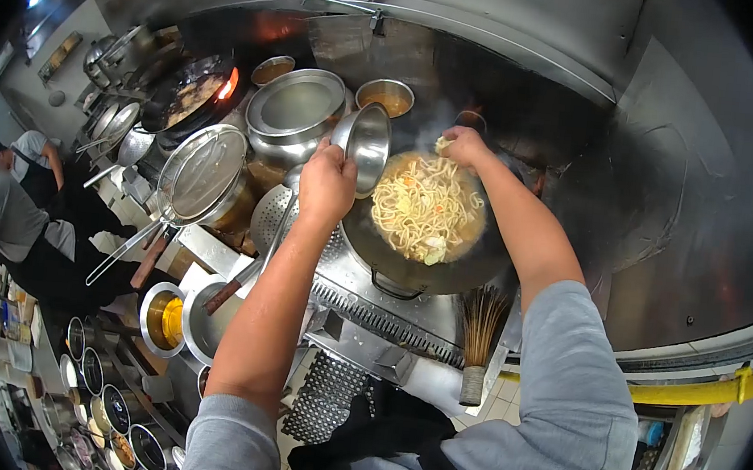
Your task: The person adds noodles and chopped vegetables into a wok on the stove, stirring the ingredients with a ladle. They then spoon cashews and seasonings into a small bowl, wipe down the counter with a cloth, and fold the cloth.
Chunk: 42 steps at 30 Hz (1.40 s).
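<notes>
Left hand (327, 181): gripping a tilted metal bowl (369, 149). Right hand (466, 146): pinching a pale food piece (443, 145). Noodles (420, 203): in the wok (367, 243), below and between both hands. Recommended: hold the bowl steady beside the right hand, release the food low over the noodles, and avoid the steam (441, 118).

Bowl (369, 149) was v. shiny, smooth metal; wok (444, 281), matt metal; noodles (420, 201) looked glossy; ladle hdl. (222, 297) was wood; wok brush (481, 320) was rough, bristly; sleeve (567, 359), matt cloth.
</notes>
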### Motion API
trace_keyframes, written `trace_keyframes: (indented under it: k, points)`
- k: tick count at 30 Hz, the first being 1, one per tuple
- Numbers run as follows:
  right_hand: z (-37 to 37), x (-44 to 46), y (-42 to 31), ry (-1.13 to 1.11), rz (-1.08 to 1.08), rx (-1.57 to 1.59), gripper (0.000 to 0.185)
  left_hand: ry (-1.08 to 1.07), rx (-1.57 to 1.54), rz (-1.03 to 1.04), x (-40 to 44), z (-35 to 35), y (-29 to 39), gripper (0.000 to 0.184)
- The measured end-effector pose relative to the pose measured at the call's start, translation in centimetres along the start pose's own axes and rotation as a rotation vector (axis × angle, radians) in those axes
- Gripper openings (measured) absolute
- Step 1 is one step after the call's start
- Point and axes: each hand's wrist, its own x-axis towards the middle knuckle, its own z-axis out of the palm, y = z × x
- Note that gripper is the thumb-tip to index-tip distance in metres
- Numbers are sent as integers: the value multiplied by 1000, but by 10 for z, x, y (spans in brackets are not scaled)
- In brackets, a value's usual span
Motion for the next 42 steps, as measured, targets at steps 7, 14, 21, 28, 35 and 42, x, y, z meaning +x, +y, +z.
trace_keyframes:
  k: [7, 14, 21, 28, 35, 42]
  points:
    - [-8, -55, -28, 485, -215, 44, 30, 25, -520, -313, -33, -38, -2, 24]
    - [143, -375, -95, -336, -280, 779, 12, 269, -946, -860, -227, -150, -56, 9]
    - [351, -478, 63, -247, -496, -568, 42, 307, -711, -1059, -487, -245, -65, 12]
    - [398, -487, 93, -380, 172, -774, 70, 501, -599, -1371, -652, -332, -10, 10]
    - [390, -487, 103, -406, 300, -534, 83, 756, -565, -1408, -730, -377, 43, 9]
    - [377, -481, 110, -496, 197, -452, 55, 793, -590, -1428, -760, -386, 61, 8]
